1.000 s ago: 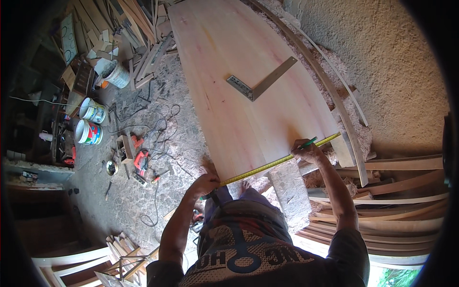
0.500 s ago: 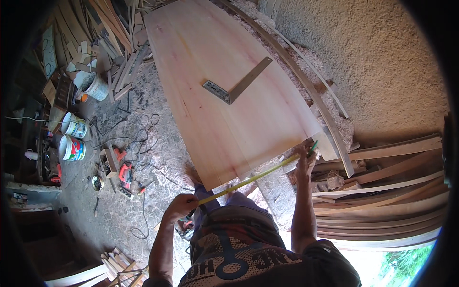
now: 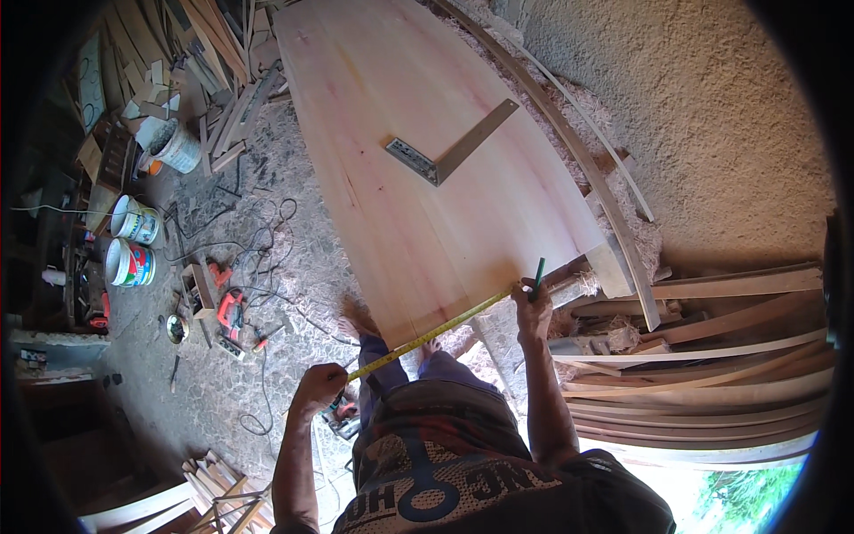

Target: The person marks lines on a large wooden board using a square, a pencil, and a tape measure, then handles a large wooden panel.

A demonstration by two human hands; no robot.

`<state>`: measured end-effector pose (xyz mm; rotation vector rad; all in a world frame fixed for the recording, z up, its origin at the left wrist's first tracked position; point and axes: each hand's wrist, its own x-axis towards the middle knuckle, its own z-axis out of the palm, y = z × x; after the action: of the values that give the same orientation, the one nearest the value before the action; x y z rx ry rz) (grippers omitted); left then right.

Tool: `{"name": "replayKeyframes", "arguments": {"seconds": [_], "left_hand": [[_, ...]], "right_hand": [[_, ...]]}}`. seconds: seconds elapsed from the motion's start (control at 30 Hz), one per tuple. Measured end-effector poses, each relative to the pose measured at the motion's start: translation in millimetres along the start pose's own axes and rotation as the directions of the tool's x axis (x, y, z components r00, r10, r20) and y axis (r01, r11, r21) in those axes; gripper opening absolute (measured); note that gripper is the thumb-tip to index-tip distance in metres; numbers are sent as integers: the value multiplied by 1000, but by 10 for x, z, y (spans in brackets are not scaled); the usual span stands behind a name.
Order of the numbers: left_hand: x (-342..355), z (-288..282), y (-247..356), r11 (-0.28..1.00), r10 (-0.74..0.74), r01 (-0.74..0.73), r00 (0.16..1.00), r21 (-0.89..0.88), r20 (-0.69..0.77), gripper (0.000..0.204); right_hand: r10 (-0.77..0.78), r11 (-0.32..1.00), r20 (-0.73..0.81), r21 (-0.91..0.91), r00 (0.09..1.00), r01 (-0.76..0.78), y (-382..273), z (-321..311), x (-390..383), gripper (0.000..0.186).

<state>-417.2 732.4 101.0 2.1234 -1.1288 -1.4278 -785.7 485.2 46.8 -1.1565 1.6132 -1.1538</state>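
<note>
A yellow tape measure [image 3: 425, 335] stretches along the near edge of a large pale wooden panel [image 3: 418, 240]. My left hand [image 3: 322, 388] is closed on the tape just off the panel's near left corner; the case is hidden in my grip. My right hand [image 3: 533, 313] pinches the tape at the near edge, right of the middle. A green pencil or marker [image 3: 539, 274] also sticks up from its fingers. Farther up the panel, a carpenter's square [image 3: 476, 141] lies flat, its short stock [image 3: 411, 161] pointing to the left.
Long wooden strips [image 3: 578, 151] lie along the panel's right side by the rough wall [image 3: 685, 133]. Curved boards [image 3: 694, 387] are stacked at right. Left on the floor are buckets [image 3: 131, 264], a red power tool [image 3: 230, 310], cords [image 3: 267, 240] and an open wooden box [image 3: 197, 292].
My right hand has moved left along the near edge, and the tape now lies against the panel. My left hand has shifted slightly left. The green pencil or marker stands more upright.
</note>
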Motion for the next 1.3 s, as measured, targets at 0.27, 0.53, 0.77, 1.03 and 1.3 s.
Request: {"name": "replayKeyframes", "arguments": {"seconds": [0.27, 0.53, 0.77, 1.03, 1.3], "left_hand": [[16, -87, -130, 999, 35, -35, 999, -1, 7, 23], [85, -144, -175, 999, 35, -35, 999, -29, 24, 23], [221, -183, -245, 995, 99, -100, 993, 8, 64, 23], [383, -134, -405, 998, 53, -55, 994, 21, 90, 22], [519, -162, -483, 999, 50, -46, 984, -30, 173, 22]], "right_hand": [[94, 994, 42, -64, 995, -91, -28, -2, 33, 20], [176, 981, 62, -93, 982, -170, 37, 3, 125, 17], [262, 951, 54, -183, 963, -249, -68, -41, 126, 21], [171, 972, 59, -171, 984, -159, 23, 1, 145, 15], [261, 944, 31, -216, 965, -248, -280, 46, 61, 19]]}}
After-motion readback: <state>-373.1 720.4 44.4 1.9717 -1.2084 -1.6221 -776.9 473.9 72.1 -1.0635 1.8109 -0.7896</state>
